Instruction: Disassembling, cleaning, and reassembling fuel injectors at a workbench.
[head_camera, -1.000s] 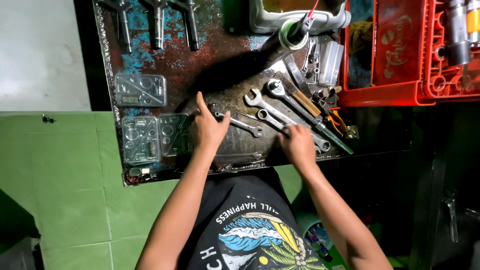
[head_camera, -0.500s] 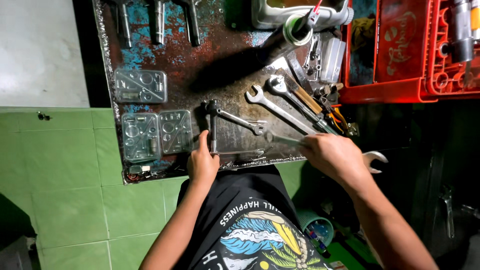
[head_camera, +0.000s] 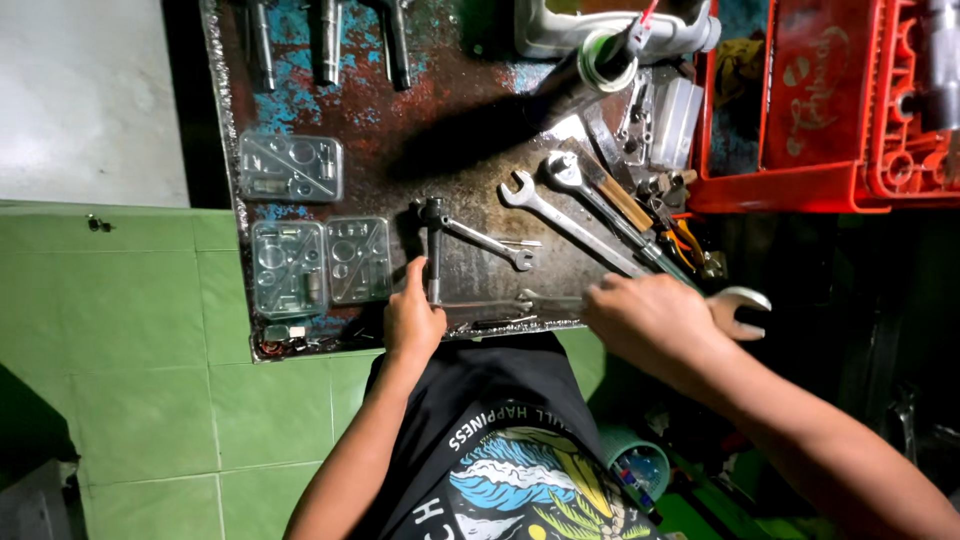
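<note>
My right hand (head_camera: 655, 322) is closed around a large open-ended spanner (head_camera: 742, 306) at the near right edge of the rusty metal worktop (head_camera: 440, 130); the spanner's jaw sticks out to the right of my fingers. My left hand (head_camera: 412, 320) rests on the worktop's near edge, fingertips touching the lower end of a dark T-shaped socket wrench (head_camera: 434, 250). A small combination spanner (head_camera: 488, 242) lies just right of that wrench.
Two long spanners (head_camera: 565, 215) and a wooden-handled tool (head_camera: 622, 200) lie to the right. Clear plastic blister trays (head_camera: 310, 262) sit at the left, another tray (head_camera: 290, 167) above them. A red crate (head_camera: 830, 110) stands at the right, green floor tiles (head_camera: 120, 350) at the left.
My right hand has taken a large spanner from the worktop and drawn it toward the near right edge. My left hand slid back from the small spanner to the near edge.
</note>
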